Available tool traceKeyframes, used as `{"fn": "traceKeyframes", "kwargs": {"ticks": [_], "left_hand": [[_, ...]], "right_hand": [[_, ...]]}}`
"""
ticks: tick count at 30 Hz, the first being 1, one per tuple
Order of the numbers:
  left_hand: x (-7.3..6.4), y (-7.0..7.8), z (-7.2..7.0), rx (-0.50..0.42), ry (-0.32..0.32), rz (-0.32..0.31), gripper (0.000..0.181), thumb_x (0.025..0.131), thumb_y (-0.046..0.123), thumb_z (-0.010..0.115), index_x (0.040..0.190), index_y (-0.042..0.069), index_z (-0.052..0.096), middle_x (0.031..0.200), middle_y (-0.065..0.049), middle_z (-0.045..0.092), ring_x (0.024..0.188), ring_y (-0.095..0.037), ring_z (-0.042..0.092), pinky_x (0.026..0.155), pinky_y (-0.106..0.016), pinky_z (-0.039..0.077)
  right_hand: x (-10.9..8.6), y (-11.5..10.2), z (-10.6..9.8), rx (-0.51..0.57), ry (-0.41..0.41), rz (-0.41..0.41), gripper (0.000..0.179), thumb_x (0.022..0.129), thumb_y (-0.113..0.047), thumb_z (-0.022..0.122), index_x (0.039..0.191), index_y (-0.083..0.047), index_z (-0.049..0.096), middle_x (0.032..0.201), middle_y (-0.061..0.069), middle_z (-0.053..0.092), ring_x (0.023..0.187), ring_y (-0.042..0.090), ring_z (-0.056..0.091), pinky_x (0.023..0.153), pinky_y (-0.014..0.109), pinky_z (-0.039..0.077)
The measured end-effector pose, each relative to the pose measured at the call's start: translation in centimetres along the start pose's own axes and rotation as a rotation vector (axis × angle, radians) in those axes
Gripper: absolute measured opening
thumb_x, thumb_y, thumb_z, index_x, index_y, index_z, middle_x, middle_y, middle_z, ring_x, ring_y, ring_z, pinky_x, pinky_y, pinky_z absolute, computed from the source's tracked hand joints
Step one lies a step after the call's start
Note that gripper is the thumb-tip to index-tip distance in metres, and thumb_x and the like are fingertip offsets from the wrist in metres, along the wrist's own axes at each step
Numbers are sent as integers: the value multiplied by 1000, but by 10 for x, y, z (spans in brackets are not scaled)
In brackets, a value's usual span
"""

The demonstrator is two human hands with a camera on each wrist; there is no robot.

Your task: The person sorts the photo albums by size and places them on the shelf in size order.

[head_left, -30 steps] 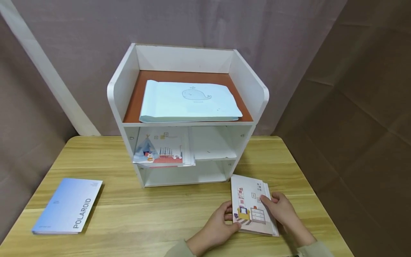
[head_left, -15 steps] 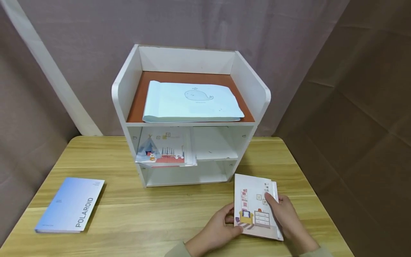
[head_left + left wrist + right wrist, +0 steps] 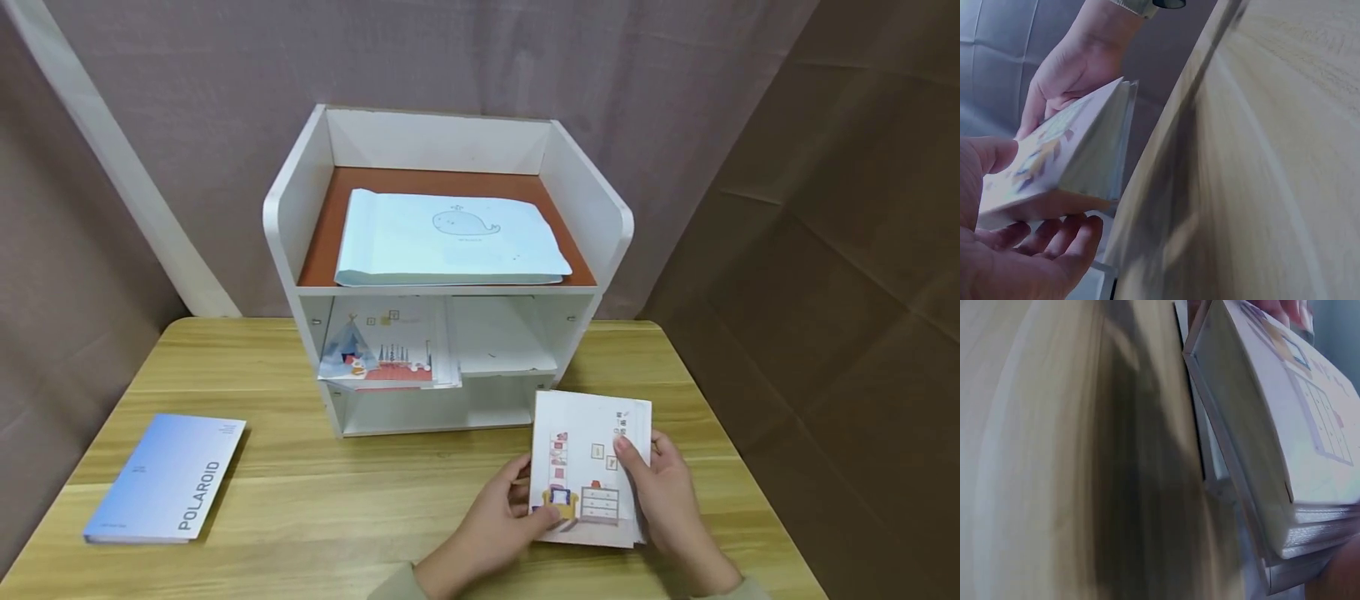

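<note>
Both hands hold a thick photo album (image 3: 581, 467) whose pale cover shows a yellow armchair, a chest of drawers and picture frames. My left hand (image 3: 498, 517) grips its left edge, thumb on the cover and fingers underneath. The right hand (image 3: 667, 492) grips the opposite edge, thumb on top. In the left wrist view the album (image 3: 1054, 153) stands tilted, apart from the tabletop. The right wrist view shows the album's page edges (image 3: 1241, 412), slightly fanned, with clear sleeves at one side.
A white shelf unit (image 3: 442, 291) stands at the back. A whale-print album (image 3: 450, 237) lies on its brown top; a tent-print album (image 3: 386, 342) juts from the middle shelf. A blue POLAROID album (image 3: 161, 479) lies on the wooden table (image 3: 322, 500) at left.
The album has been raised from the table and turned slightly, moving a little left and toward the shelf unit. Both hands have moved with it, keeping their grip.
</note>
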State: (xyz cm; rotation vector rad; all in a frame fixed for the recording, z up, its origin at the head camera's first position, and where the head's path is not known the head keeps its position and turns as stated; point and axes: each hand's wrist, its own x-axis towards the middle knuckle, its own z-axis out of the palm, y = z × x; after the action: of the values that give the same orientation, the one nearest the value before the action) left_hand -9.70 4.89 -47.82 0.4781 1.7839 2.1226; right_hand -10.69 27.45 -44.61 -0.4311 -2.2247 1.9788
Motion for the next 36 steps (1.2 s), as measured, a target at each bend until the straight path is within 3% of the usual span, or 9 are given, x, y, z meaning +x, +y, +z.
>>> {"fn": "traceKeyframes", "kwargs": {"ticks": [5, 11, 15, 21, 29, 36], "left_hand": [[-4, 8, -5, 34, 19, -12, 64, 86, 17, 73, 139, 5, 40, 109, -3, 59, 91, -13, 64, 77, -26, 56], [-6, 10, -8, 71, 31, 85, 51, 88, 17, 71, 132, 16, 45, 108, 1, 66, 93, -14, 66, 81, -29, 55], [-7, 9, -9, 59, 85, 88, 48, 88, 19, 72, 129, 22, 47, 107, 2, 67, 92, -16, 67, 79, -31, 56], [-8, 7, -13, 31, 168, 105, 43, 88, 20, 72, 125, 16, 52, 104, -1, 68, 88, -19, 68, 75, -33, 57], [-14, 6, -18, 11, 173, 188, 37, 91, 18, 68, 125, 11, 54, 104, -4, 69, 87, -21, 69, 74, -34, 58], [-18, 14, -27, -25, 242, 232, 34, 92, 14, 67, 124, 9, 54, 105, -5, 69, 89, -22, 69, 75, -35, 58]], "right_hand": [[-8, -12, 16, 69, -60, -138, 35, 96, -18, 62, 124, -6, 44, 96, 2, 69, 73, 20, 69, 62, 36, 58], [-10, -20, 33, 38, -83, -237, 34, 96, -10, 62, 124, -3, 45, 97, 4, 69, 75, 20, 69, 62, 33, 58], [-10, -23, 42, 38, -104, -252, 36, 96, -10, 62, 126, -2, 44, 97, 4, 69, 76, 21, 69, 63, 34, 58], [-10, -27, 49, 26, -159, -241, 39, 96, -14, 62, 127, -3, 43, 100, 8, 68, 76, 24, 69, 63, 38, 58], [-10, -27, 46, -12, -275, -194, 43, 96, -18, 62, 132, -8, 40, 104, 13, 68, 74, 31, 69, 60, 46, 58], [-13, -24, 47, -38, -467, -217, 41, 97, -12, 60, 131, -4, 40, 103, 19, 66, 80, 31, 69, 64, 46, 58]]}}
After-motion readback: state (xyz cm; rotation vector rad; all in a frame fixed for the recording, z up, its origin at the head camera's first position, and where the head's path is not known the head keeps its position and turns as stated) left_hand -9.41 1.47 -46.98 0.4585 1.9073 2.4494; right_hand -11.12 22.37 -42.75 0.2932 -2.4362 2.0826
